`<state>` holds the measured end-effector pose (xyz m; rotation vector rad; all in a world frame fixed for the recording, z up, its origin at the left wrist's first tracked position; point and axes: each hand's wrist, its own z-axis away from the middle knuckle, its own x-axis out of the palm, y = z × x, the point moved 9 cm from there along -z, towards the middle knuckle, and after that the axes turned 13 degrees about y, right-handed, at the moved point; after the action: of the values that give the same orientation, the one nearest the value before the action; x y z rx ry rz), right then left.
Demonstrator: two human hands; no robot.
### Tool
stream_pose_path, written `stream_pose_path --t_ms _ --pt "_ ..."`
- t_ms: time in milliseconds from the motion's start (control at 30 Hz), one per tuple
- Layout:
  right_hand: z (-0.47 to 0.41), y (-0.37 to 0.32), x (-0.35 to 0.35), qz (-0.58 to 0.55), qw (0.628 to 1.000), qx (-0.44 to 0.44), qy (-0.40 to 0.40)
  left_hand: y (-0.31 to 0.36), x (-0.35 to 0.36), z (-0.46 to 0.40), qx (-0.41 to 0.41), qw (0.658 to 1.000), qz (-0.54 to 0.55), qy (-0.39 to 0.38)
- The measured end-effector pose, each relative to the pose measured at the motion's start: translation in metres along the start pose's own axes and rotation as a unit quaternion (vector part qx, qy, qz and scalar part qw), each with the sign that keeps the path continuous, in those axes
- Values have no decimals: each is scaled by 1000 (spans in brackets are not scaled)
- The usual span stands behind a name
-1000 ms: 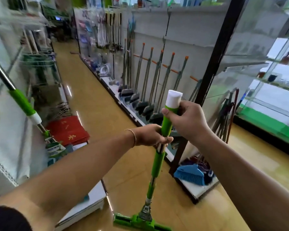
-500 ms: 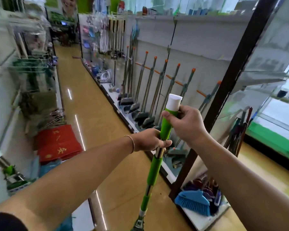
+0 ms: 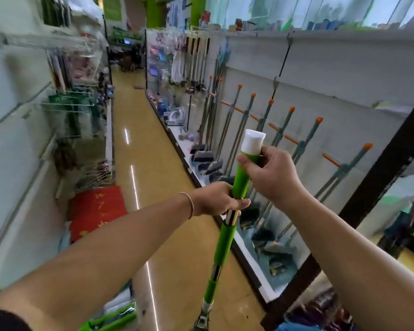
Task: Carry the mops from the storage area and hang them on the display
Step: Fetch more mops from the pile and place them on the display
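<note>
I hold a green mop [image 3: 225, 242] with a white cap upright in front of me in a shop aisle. My right hand [image 3: 271, 174] grips the green handle just under the white cap. My left hand [image 3: 216, 199] grips the shaft lower down, where the green sleeve meets bare metal. The mop's head is cut off by the bottom edge of the view. On the right, the display wall [image 3: 332, 96] carries a row of grey mops with orange tips [image 3: 304, 142], leaning with their heads on the low shelf.
A black upright post [image 3: 378, 173] stands close on the right. The yellow aisle floor [image 3: 134, 149] runs ahead between shelves. Red mats [image 3: 93, 211] lie low on the left shelving. More green mop parts [image 3: 115, 316] lie at the bottom left.
The view has swung left and forward along the aisle. The blue brush and the mop's head have dropped out of view. Both hands keep their grip on the mop.
</note>
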<state>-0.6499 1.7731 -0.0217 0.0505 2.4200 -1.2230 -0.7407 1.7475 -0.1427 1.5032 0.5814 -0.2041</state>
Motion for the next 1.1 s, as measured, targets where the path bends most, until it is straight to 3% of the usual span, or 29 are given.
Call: stream_pose_path --t_ms 533,833,1100 --pt "-105 7 138 -94 969 -97 -205 -62 -101 -48 -170 965 -10 197" --pt "-77 -13 181 -201 903 -133 -355 -84 -112 9 -306 895 -37 323" --pt "-28 -57 192 -261 842 -167 -442 -61 -109 80 -331 847 4 415"
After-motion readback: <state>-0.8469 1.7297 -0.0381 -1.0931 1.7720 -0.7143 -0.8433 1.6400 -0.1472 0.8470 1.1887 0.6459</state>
